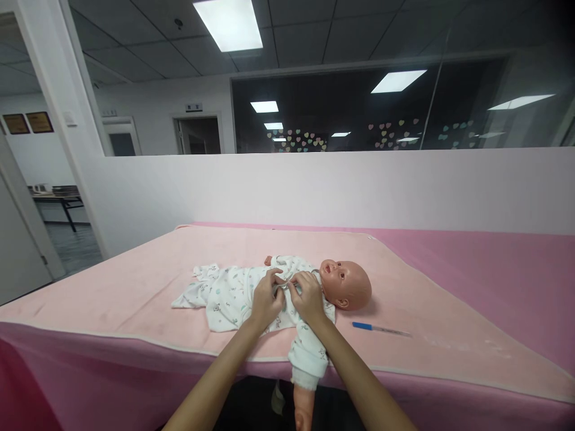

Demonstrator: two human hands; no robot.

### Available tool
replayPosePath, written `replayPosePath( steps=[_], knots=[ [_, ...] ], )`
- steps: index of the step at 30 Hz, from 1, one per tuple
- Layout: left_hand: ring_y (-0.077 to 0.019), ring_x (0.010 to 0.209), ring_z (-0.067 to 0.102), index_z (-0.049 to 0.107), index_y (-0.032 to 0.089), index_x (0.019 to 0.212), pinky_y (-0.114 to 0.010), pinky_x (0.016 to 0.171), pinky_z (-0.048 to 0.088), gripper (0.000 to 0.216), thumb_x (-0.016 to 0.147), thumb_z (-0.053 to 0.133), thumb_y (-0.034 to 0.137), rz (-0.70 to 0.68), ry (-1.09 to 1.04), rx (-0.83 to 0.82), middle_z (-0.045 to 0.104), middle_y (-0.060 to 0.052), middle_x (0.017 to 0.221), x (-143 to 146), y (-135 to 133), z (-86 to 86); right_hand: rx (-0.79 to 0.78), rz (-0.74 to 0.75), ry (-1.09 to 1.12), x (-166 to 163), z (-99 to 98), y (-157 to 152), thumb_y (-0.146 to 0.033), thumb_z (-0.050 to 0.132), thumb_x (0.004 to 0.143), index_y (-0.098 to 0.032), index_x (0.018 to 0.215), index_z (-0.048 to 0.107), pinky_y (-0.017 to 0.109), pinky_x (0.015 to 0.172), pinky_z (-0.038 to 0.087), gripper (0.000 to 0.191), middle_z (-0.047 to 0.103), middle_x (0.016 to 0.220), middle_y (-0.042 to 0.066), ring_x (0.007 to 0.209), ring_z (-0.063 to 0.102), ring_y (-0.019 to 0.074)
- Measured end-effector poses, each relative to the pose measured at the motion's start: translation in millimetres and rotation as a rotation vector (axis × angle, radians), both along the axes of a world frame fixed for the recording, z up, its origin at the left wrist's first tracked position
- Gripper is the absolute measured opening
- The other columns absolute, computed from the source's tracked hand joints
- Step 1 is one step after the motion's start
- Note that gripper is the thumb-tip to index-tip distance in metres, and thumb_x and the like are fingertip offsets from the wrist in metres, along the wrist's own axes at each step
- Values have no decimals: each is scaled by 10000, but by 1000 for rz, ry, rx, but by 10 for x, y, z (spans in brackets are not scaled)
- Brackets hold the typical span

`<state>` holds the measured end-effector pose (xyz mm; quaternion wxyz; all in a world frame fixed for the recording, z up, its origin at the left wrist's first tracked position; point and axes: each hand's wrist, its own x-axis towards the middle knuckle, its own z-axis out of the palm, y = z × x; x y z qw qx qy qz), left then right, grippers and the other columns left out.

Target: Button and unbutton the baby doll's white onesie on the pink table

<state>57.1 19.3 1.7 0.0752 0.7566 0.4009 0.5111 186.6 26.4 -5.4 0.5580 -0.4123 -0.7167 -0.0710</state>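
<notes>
A baby doll (357, 286) lies on its back with its head to the right. It wears a white baby outfit (227, 299) with a small print. At the chest, my left hand (268, 297) pinches the edge of the cloth. Close beside it, my right hand (308, 294) has its fingertips closed on the same opening, nearer the neck. What exactly sits between the fingertips is partly hidden. One sleeved doll arm (308, 359) hangs over the table's front edge, between my forearms. To the right of the doll lies a thermometer (381, 328) with a blue end.
A pale pink blanket (135, 281) covers the table over a darker pink cloth (471, 263). Behind the table runs a white half wall (314, 191) with glass above. At the left are a door (20, 233) and a desk (60, 197) in the room beyond.
</notes>
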Motion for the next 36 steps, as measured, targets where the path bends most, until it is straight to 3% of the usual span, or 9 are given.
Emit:
replayPosePath(
  steps=[12,19,27,36],
  knots=[
    [-125,624,482,418,205,1019,-252,621,378,381,660,406,78,62,-37,10,492,28,687,17,-12,24,-1,11,-23,-1,17,-28,-138,459,760,-193,693,502,292,680,342,97,546,685,18,714,479,169],
    [-129,655,495,416,204,1037,-252,627,386,413,647,402,69,31,-87,-13,521,15,725,11,-21,36,119,47,-122,-11,74,-117,-136,463,729,-196,726,505,315,718,370,73,547,760,42,772,487,183],
    [-105,595,481,436,201,1012,-223,581,379,338,691,398,101,-17,-156,-47,526,21,712,10,-36,56,36,70,-111,-23,78,-96,-133,518,680,-202,743,501,344,773,372,95,560,857,47,857,486,203],
    [-99,608,538,458,191,980,-215,585,410,246,741,418,147,-30,-223,-69,569,17,731,0,-33,68,51,111,-78,-17,61,-82,-124,529,694,-201,745,527,332,782,377,92,580,841,38,869,505,189]
  ],
)
